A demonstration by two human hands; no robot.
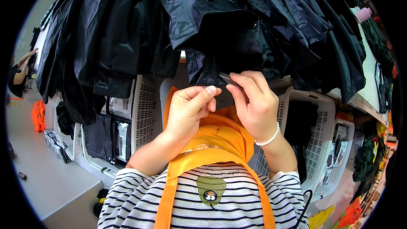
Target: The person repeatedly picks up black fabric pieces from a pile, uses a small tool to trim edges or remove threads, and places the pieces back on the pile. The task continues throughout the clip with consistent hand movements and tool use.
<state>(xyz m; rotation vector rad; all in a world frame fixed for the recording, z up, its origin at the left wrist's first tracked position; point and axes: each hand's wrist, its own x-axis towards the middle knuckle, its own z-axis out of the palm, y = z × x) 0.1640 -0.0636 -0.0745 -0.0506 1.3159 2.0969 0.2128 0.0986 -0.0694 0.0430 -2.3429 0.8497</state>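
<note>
Stretching out at our far left are the bare arms of another person in dark clothing. Below, an orange bundle lies on the floor, near a row of packages with pale labels too small for us to read. Next, a white basket holds dark packs bearing silvery labels; we see print there but cannot make it out. Our left hand is closed, thumb pressed onto the curled index finger; we cannot tell whether anything is pinched inside. Below it, our orange apron covers part of a striped shirt with an olive patch and small dark lettering, blurred to us. A black fabric piece hangs just beyond our fingertips, atop a wide spread of similar dark cloth. Our right hand pinches a slim metallic tool between thumb and fingers, its tip pointing left before the fabric. A white bead bracelet circles our right wrist. Farther right, another white basket holds black cloth, the one beside it holds labelled packages, and a pink container sits high up.
</note>
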